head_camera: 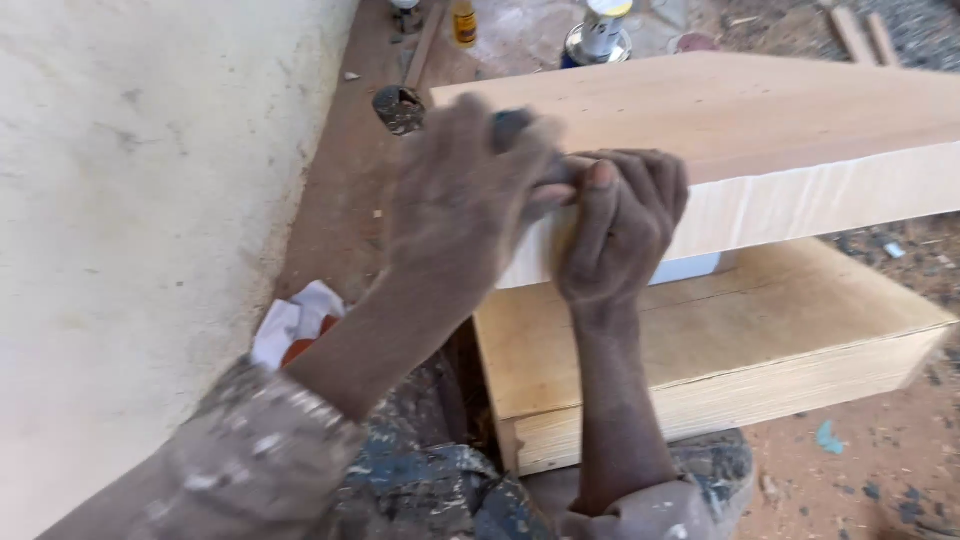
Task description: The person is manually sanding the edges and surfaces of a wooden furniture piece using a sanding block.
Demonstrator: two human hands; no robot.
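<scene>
My left hand (455,195) and my right hand (625,225) press together at the near left corner of a pale wooden board (780,130). Both hands are closed around a small dark object, mostly hidden between the fingers, held against the board's light front edge (830,200). The left hand is blurred. That board rests on top of a second thick wooden slab (760,330), which juts out toward me below it. Dust covers both hands and my paint-spattered sleeves.
A pale plastered wall (140,230) runs along the left. On the dirt floor lie a white and red rag (300,325), a tin can (598,35), a small yellow bottle (463,22), a dark round lid (399,108) and wood scraps (860,30).
</scene>
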